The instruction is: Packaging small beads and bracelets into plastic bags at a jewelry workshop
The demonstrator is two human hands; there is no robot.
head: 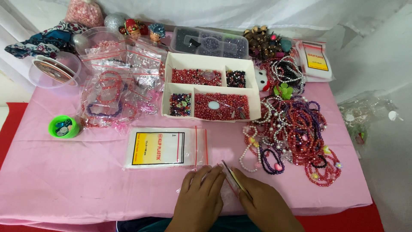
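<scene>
My left hand point(201, 198) and my right hand point(265, 203) meet at the near edge of the pink tablecloth point(68, 176). Both pinch a small clear zip bag point(226, 177) with a red seal line, held up on edge between them. Just beyond my hands lies a stack of clear zip bags point(165, 147) with a yellow label. To the right, a heap of red, purple and pearl bead bracelets point(296, 133) spreads over the cloth.
A white divided tray point(253, 92) of red and dark beads sits at the centre. Left of it lie bagged bracelets point(109, 96), a green cup point(64, 126) and clear tubs point(53, 68). Behind are a clear bead box point(210, 43) and another bag pack point(316, 58).
</scene>
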